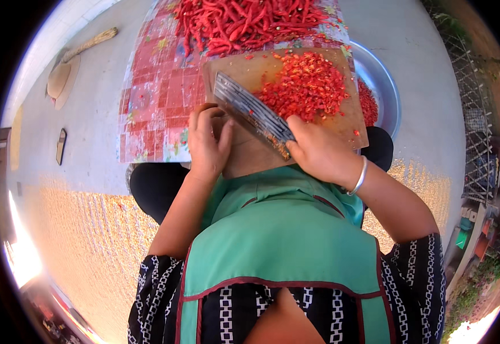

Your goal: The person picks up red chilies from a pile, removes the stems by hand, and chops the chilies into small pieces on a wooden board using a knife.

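My right hand (324,150) is closed round the near end of a wide multi-blade chopping knife (250,106), which is tilted over the wooden cutting board (244,157). Several parallel metal blades show along it, with red and yellow bits stuck low on its side. To the right of the blades lies a heap of chopped red chillies (310,86). At the board's left edge rests my left hand (208,137), its fingers bent and the thumb apart from them. The fingertips are close to the knife's far end; whether they touch it I cannot tell.
Beyond the board, whole red chillies (244,23) are piled on a table with a red patterned cover (152,114). A metal basin (390,92) holding red pieces stands at the right. A hat (61,80) and a phone-like object (61,146) lie on the left floor.
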A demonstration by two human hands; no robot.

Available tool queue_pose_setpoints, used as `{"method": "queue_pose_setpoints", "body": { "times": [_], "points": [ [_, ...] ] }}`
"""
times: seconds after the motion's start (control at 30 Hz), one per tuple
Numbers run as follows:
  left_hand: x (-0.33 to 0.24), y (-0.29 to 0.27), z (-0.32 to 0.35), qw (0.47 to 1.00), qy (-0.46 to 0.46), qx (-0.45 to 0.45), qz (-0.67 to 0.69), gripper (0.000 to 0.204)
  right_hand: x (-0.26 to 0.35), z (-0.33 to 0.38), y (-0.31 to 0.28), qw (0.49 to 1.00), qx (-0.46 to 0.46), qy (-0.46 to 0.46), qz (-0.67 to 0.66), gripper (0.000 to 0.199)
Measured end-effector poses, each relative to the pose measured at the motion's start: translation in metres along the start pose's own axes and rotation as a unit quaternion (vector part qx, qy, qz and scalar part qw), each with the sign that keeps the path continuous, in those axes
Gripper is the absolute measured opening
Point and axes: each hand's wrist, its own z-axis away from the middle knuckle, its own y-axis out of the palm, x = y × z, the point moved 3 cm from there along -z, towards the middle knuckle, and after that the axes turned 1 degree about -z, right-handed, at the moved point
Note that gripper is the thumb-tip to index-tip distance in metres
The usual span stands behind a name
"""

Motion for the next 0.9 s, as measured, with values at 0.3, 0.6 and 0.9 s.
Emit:
{"method": "queue_pose_setpoints", "body": {
  "times": [0.3, 0.6, 0.9],
  "points": [
    [-0.026, 0.092, -0.081, 0.994, -0.011, 0.1, -0.05, 0.074, -0.069, -0.01, -0.014, 0.99, -0.063, 0.106, -0.069, 0.022],
    [-0.126, 0.253, -0.158, 0.969, 0.088, 0.218, 0.071, 0.071, -0.174, 0.056, -0.11, 0.935, -0.177, 0.281, -0.126, 0.023],
    [-0.025, 0.111, -0.155, 0.987, -0.029, 0.051, 0.147, 0.038, -0.111, 0.049, -0.072, 0.963, -0.227, -0.07, 0.128, 0.054]
  ]
}}
